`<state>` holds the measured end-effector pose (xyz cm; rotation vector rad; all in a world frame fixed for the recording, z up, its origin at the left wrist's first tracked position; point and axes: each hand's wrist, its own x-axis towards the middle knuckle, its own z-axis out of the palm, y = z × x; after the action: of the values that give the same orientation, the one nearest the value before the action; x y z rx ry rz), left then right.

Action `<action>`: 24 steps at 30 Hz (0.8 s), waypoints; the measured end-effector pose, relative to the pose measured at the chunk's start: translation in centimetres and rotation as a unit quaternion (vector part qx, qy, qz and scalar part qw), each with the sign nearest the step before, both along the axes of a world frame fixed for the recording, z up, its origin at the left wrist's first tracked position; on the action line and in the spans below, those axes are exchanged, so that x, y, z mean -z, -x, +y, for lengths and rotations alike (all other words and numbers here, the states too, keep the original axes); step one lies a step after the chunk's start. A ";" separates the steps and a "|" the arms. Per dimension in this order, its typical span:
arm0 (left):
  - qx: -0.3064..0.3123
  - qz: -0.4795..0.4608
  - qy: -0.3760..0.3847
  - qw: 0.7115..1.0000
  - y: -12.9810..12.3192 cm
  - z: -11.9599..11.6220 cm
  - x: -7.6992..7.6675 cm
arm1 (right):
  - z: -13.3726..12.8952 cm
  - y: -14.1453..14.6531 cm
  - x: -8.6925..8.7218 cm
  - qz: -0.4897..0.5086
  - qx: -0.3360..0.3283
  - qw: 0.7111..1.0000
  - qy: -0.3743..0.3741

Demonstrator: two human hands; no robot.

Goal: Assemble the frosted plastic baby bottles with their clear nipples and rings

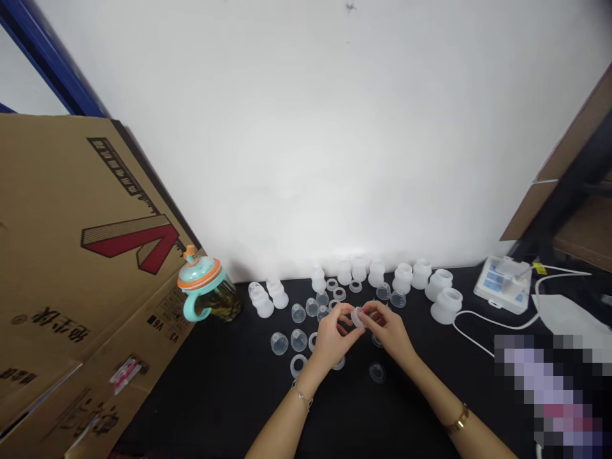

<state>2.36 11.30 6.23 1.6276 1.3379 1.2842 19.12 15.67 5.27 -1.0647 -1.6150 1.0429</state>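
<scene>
Above the black table, my left hand (337,338) and my right hand (391,330) pinch a small translucent white bottle ring (357,317) between their fingertips. Whether another part sits inside the ring is too small to tell. Around my hands lie clear dome caps (279,343) and white bottle rings (299,366), several of each. My forearms and hands partly hide some of these. A clear round piece (377,371) rests on the table just below my right hand. Behind the loose parts stand several white baby bottles, including an open-necked bottle (446,307) at the right.
At the left, a lidded jug (217,293) with dark contents stands beside a large cardboard box (71,255). Two white bottles with tops (261,300) are near it. A white power strip (504,285) and its cables lie at the right. A white wall (335,140) closes off the back.
</scene>
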 end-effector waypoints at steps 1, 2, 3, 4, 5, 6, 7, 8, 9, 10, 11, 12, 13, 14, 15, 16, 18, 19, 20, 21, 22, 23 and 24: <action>-0.004 -0.003 -0.003 1.000 0.0 0.0 -0.1 | 0.1 0.0 0.1 0.032 -0.006 0.999 0.024; -0.007 -0.007 -0.006 1.000 0.0 0.0 -0.2 | 0.3 -0.1 0.1 0.062 -0.017 0.996 0.053; -0.009 -0.010 -0.010 1.000 0.1 -0.1 -0.4 | 0.4 -0.1 0.1 0.088 -0.032 0.992 0.082; -0.010 -0.012 -0.014 1.000 0.1 -0.1 -0.5 | 0.5 -0.2 0.0 0.103 -0.042 0.988 0.108; -0.010 -0.015 -0.018 1.000 0.1 -0.1 -0.7 | 0.6 -0.2 -0.1 0.109 -0.056 0.984 0.130; -0.010 -0.019 -0.022 1.000 0.2 -0.2 -0.8 | 0.6 -0.2 -0.2 0.114 -0.069 0.980 0.149; -0.008 -0.023 -0.025 0.999 0.2 -0.2 -0.9 | 0.6 -0.2 -0.3 0.116 -0.081 0.976 0.163; -0.007 -0.028 -0.028 0.999 0.2 -0.2 -0.9 | 0.5 -0.2 -0.5 0.119 -0.095 0.973 0.176; -0.005 -0.033 -0.030 0.999 0.2 -0.2 -0.9 | 0.4 -0.2 -0.6 0.122 -0.108 0.969 0.186; -0.005 -0.036 -0.031 0.999 0.2 -0.2 -0.9 | 0.4 -0.1 -0.7 0.125 -0.119 0.966 0.194; -0.005 -0.037 -0.032 0.999 0.2 -0.2 -0.8 | 0.3 -0.1 -0.7 0.128 -0.127 0.963 0.199; -0.005 -0.037 -0.034 0.999 0.2 -0.1 -0.7 | 0.2 -0.1 -0.8 0.129 -0.132 0.962 0.202; -0.005 -0.036 -0.036 0.999 0.2 -0.1 -0.6 | 0.2 -0.2 -0.8 0.130 -0.136 0.961 0.202; -0.006 -0.034 -0.038 0.999 0.2 -0.1 -0.6 | 0.2 -0.2 -0.7 0.129 -0.138 0.962 0.199; -0.007 -0.031 -0.040 0.999 0.2 -0.1 -0.5 | 0.2 -0.3 -0.7 0.129 -0.137 0.963 0.193; -0.008 -0.028 -0.040 0.999 0.2 -0.1 -0.5 | 0.3 -0.3 -0.6 0.129 -0.134 0.965 0.186; -0.007 -0.025 -0.035 0.999 0.1 -0.1 -0.6 | 0.3 -0.4 -0.5 0.131 -0.120 0.969 0.171; -0.005 -0.026 -0.032 0.999 0.1 -0.1 -0.6 | 0.4 -0.4 -0.5 0.132 -0.112 0.971 0.165; -0.002 -0.029 -0.027 0.999 0.1 -0.1 -0.7 | 0.4 -0.5 -0.5 0.132 -0.104 0.973 0.159; 0.003 -0.033 -0.022 0.999 0.1 -0.1 -0.8 | 0.4 -0.5 -0.5 0.131 -0.098 0.974 0.154; 0.007 -0.038 -0.016 0.999 0.1 -0.1 -0.8 | 0.4 -0.4 -0.5 0.129 -0.094 0.976 0.147; 0.011 -0.044 -0.010 0.999 0.1 -0.1 -0.8 | 0.3 -0.4 -0.5 0.127 -0.091 0.978 0.140; 0.014 -0.050 -0.005 0.999 0.1 -0.1 -0.9 | 0.3 -0.4 -0.5 0.124 -0.088 0.979 0.133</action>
<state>2.25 11.23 7.09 1.5631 1.2459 1.3383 19.52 16.01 5.77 -0.9292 -1.4114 1.4837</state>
